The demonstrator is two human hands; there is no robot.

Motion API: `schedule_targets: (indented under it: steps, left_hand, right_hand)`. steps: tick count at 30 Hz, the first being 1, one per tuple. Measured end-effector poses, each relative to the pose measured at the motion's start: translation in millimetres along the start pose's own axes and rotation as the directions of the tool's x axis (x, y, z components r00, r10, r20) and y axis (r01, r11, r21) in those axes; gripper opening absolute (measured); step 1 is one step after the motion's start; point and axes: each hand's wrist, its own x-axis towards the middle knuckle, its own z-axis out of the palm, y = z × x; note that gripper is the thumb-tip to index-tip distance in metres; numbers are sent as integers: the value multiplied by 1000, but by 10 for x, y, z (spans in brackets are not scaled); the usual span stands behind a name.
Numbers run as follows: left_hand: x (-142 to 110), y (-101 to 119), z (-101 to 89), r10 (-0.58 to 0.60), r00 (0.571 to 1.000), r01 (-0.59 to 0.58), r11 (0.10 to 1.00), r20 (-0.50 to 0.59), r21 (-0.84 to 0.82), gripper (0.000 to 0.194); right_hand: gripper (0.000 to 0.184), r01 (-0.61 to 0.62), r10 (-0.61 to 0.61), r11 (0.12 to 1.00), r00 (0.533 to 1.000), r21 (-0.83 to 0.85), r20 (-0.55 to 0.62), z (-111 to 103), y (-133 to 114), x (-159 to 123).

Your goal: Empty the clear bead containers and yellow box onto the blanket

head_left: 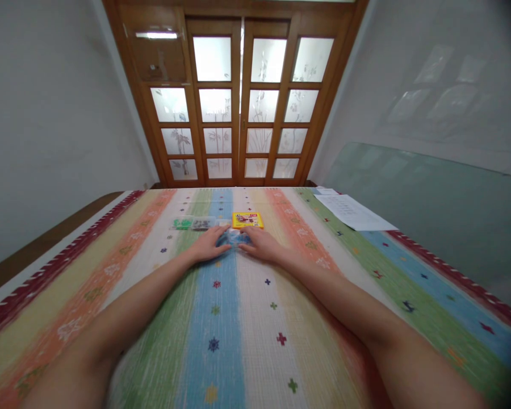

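Left hand (208, 244): back upward, fingers extended toward mid-table, thumb set apart on the near side, tips at a clear bluish item (235, 238). Right hand (263, 244): mirrored posture, fingers pointing left, thumb likewise apart, also at the item. Neither hand is clenched into a fist; cannot tell whether either one grips the item or merely rests against it, as the fingers hide part of it and detail is soft.

Item position: between the two hands, on a blue-and-white stretch of the striped cloth (259, 363), just on the near side of a yellow box (247, 218). Its exact form is unclear; surface looks transparent with blue tones.

Yellow box: lies on the cloth just beyond the right fingertips, printed top with a red mark and a picture, lettering too small to read.

Left of the box, beyond the left hand: clear case with green contents (181, 223); beside it, a second clear case with dark contents (202, 223).

Far right of table: white paper (353, 212) with faint printed lines, well apart from both hands. Pale green panel (430, 187) along the right side. Beyond the table: wooden doors (235, 102) with frosted, plant-patterned panes. Forearms bare, reaching in from the near edge.
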Motion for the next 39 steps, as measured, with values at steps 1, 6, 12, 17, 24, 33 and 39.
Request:
schedule_targets:
  steps: [1, 6, 12, 17, 24, 33, 39]
  left_hand:
    - [20, -32, 16, -30, 1000, 29, 999, -7, -27, 77]
    - [19, -176, 73, -178, 982, 170, 979, -69, -112, 70]
    - [5, -99, 162, -267, 953, 250, 960, -140, -124, 69]
    - [2, -48, 147, -275, 949, 256, 958, -153, -132, 70]
    - [-24, -115, 144, -225, 966, 211, 970, -125, -119, 73]
    - [-87, -152, 180, -94, 982, 46, 959, -163, -281, 87]
    - [-36, -204, 230, -138, 954, -16, 864, -267, -504, 83]
  right_hand:
    - [48, 25, -25, 1000, 1000, -5, -2, 50, -20, 80]
    - [41, 80, -75, 992, 996, -97, 54, 181, -44, 315]
    - [26, 125, -119, 974, 992, -187, 42, 242, -83, 317]
    - [17, 144, -154, 956, 988, -255, -18, 295, -103, 286]
    - [15, 124, -146, 935, 988, -331, -44, 300, -140, 285]
    - [20, 91, -152, 948, 971, -304, -183, 249, -32, 274]
    - [29, 140, -210, 964, 923, -227, -322, 249, -14, 252]
